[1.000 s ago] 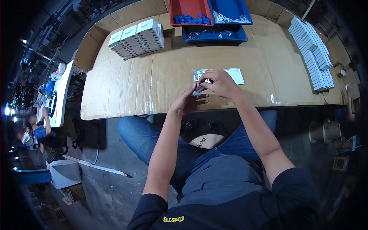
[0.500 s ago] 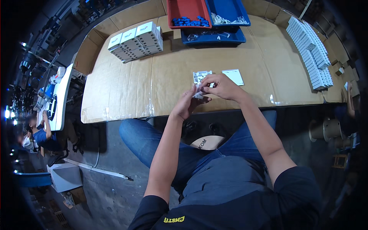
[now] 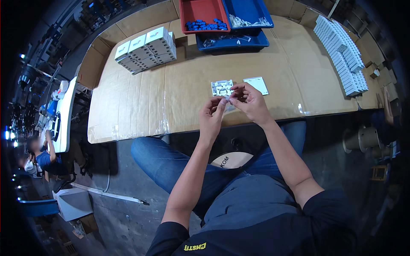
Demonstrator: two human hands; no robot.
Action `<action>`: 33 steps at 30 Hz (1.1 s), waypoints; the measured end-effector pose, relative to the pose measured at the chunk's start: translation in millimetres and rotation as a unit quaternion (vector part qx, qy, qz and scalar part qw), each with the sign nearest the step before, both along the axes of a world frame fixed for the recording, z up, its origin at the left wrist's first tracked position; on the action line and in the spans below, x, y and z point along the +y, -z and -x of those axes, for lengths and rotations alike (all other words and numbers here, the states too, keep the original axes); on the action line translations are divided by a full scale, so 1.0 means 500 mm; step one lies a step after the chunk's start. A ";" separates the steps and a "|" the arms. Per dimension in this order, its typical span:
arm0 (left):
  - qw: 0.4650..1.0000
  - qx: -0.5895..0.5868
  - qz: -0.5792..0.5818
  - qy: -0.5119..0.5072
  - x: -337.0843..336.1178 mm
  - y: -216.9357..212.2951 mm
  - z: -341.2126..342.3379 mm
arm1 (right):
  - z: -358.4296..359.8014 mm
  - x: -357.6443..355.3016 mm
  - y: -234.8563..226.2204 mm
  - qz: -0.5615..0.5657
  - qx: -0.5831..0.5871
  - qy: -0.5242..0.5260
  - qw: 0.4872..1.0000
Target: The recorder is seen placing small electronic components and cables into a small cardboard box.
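Close to the table's near edge, my left hand (image 3: 211,118) and my right hand (image 3: 253,106) meet fingertip to fingertip. Both are closed in a pinch on a small clear plastic bag (image 3: 230,107), mostly hidden by the fingers; its contents are too small to make out. Just beyond them lies an open white plastic housing (image 3: 217,87) with small parts inside, its near side partly covered by my fingers. To its right, beside my right hand's fingers, a flat white cover (image 3: 256,84) rests on the cardboard.
White boxes (image 3: 143,52) are stacked at the back left. A red tray (image 3: 202,12) of blue pieces and blue trays (image 3: 233,48) of white and clear parts stand at the back. Rows of white housings (image 3: 341,55) line the right side. A person (image 3: 48,160) sits far left.
My hands have come together at the bag, the left one turning upright with its fingertips pinched. More of the open housing shows. The whole view has shifted slightly.
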State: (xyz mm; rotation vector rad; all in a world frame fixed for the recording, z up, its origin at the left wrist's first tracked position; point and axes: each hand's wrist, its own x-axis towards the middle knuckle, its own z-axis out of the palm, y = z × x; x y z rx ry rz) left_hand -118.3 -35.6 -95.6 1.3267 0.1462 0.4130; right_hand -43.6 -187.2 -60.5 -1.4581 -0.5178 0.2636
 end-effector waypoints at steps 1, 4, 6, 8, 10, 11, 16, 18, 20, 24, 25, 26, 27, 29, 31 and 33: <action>1.000 0.000 0.001 0.000 0.003 0.001 0.000 | 0.000 -0.001 -0.001 0.008 0.003 -0.004 1.000; 1.000 -0.003 -0.004 -0.011 0.017 0.003 0.001 | 0.003 0.003 -0.004 0.001 0.014 -0.009 1.000; 1.000 0.000 0.023 -0.021 0.020 0.002 -0.001 | 0.002 0.002 0.004 -0.016 0.022 -0.010 1.000; 0.999 0.003 0.022 -0.025 0.026 0.009 -0.004 | -0.005 -0.002 0.017 0.009 0.039 -0.015 0.999; 0.999 0.006 0.021 -0.027 0.028 0.010 -0.005 | -0.006 -0.004 0.020 -0.007 0.057 -0.012 0.998; 1.000 -0.001 0.022 -0.012 0.027 0.009 -0.005 | -0.005 -0.005 0.018 -0.022 0.074 -0.010 0.997; 0.999 0.005 -0.003 0.034 0.021 0.003 -0.002 | -0.003 -0.008 0.016 -0.043 0.073 -0.005 0.996; 0.999 0.003 -0.021 0.025 0.021 0.013 -0.004 | -0.004 -0.014 0.015 -0.034 0.051 -0.015 0.998; 0.999 0.004 -0.041 0.031 0.024 0.007 -0.003 | -0.003 -0.024 0.009 0.087 -0.020 -0.042 0.995; 0.994 -0.003 -0.111 0.022 0.028 0.008 -0.003 | -0.001 -0.032 -0.016 0.157 -0.054 -0.056 0.985; 0.993 -0.003 -0.112 0.023 0.027 0.004 -0.002 | -0.001 -0.034 -0.016 0.172 -0.071 -0.054 0.981; 0.991 0.007 -0.130 0.017 0.026 0.000 -0.002 | -0.002 -0.035 -0.017 0.188 -0.088 -0.052 0.977; 0.989 0.017 -0.148 0.011 0.025 -0.003 -0.001 | -0.003 -0.037 -0.019 0.188 -0.088 -0.051 0.977; 0.990 0.016 -0.141 0.010 0.029 0.002 -0.003 | -0.004 -0.038 -0.023 0.221 -0.078 -0.045 0.971; 0.991 0.015 -0.133 0.010 0.032 0.008 -0.005 | -0.005 -0.038 -0.016 0.207 -0.076 -0.050 0.974; 0.992 0.019 -0.128 0.009 0.034 0.017 -0.006 | -0.005 -0.038 -0.013 0.193 -0.074 -0.055 0.977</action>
